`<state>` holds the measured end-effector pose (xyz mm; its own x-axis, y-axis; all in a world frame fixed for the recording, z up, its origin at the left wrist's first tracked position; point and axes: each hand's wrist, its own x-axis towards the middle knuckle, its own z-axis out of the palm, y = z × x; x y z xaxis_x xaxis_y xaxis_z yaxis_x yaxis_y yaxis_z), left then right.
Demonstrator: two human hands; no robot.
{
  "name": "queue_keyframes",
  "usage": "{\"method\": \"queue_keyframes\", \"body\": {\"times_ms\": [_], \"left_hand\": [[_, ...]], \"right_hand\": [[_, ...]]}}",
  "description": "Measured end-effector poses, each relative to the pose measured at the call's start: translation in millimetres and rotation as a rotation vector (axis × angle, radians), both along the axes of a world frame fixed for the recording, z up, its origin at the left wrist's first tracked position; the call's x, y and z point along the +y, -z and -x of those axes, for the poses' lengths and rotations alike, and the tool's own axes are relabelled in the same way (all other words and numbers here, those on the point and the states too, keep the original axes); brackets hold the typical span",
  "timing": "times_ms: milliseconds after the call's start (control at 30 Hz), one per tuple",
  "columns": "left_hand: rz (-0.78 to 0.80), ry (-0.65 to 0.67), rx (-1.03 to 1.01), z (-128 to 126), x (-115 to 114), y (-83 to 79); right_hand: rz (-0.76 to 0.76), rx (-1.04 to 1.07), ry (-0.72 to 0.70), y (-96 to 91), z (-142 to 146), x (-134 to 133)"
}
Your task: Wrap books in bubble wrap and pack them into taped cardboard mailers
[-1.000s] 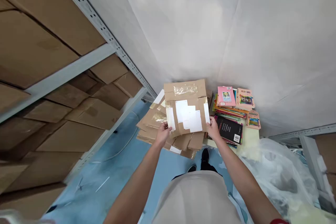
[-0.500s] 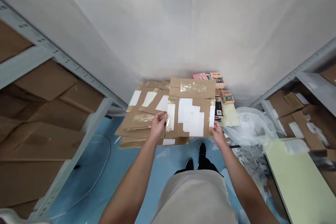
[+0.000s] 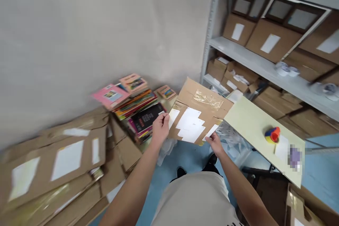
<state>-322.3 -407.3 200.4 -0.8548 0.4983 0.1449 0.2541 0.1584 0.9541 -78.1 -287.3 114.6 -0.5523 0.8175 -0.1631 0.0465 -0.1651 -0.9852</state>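
Note:
Between my two hands is a flattened cardboard box (image 3: 209,114) with white paper labels (image 3: 190,125) and a strip of clear tape on it. My left hand (image 3: 161,127) grips its left edge, by a narrow white label. Its lower right corner is pinched in my right hand (image 3: 215,143), beside another narrow label. The cardboard is held up in front of me, tilted, above the blue floor. To the left of it lie stacked books (image 3: 140,100), with a black book (image 3: 147,116) nearest to my left hand.
Flattened cardboard boxes (image 3: 66,162) are piled at lower left. A pale table (image 3: 251,120) on the right carries a red, yellow and blue tape dispenser (image 3: 272,135). Metal shelves (image 3: 254,60) behind it hold boxes and tape rolls (image 3: 287,70). Plastic wrap and paper scraps litter the floor.
My view has swung to the right, bringing the table and right-hand shelves in. The flattened box has come along in both hands, away from the cardboard pile, and is now tilted.

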Motion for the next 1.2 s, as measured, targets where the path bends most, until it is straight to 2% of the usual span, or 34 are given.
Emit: {"method": "queue_keyframes", "body": {"times_ms": [67, 167, 233, 300, 400, 533, 633, 867, 1033, 1200], "left_hand": [[0.011, 0.126, 0.069, -19, 45, -8.3], [0.022, 0.327, 0.170, -53, 109, -19.3], [0.039, 0.444, 0.247, -76, 148, -25.2], [0.060, 0.543, 0.326, -99, 183, -29.3], [0.078, 0.675, 0.434, -132, 228, -30.8], [0.108, 0.825, 0.535, -170, 278, -23.0], [0.146, 0.930, 0.590, -194, 306, -14.7], [0.095, 1.072, 0.802, -220, 348, -3.4], [-0.004, 1.026, 0.925, -223, 369, 10.4], [-0.071, 0.980, 0.973, -209, 387, 24.9]], "right_hand": [[-0.025, -0.012, 0.128, 0.7, -35, 28], [-0.043, -0.050, 0.401, -2.2, -96, 76], [-0.078, -0.086, 0.590, -8.5, -136, 109], [-0.169, -0.126, 0.709, -19.9, -171, 139], [-0.347, -0.170, 0.728, -45.3, -204, 180], [-0.486, -0.165, 0.632, -76.5, -222, 222], [-0.458, -0.105, 0.562, -81.2, -231, 242], [-0.263, -0.167, 0.635, -56.8, -260, 251], [-0.242, -0.195, 0.694, -51.9, -264, 255], [-0.190, -0.243, 0.732, -52.4, -266, 262]]}}
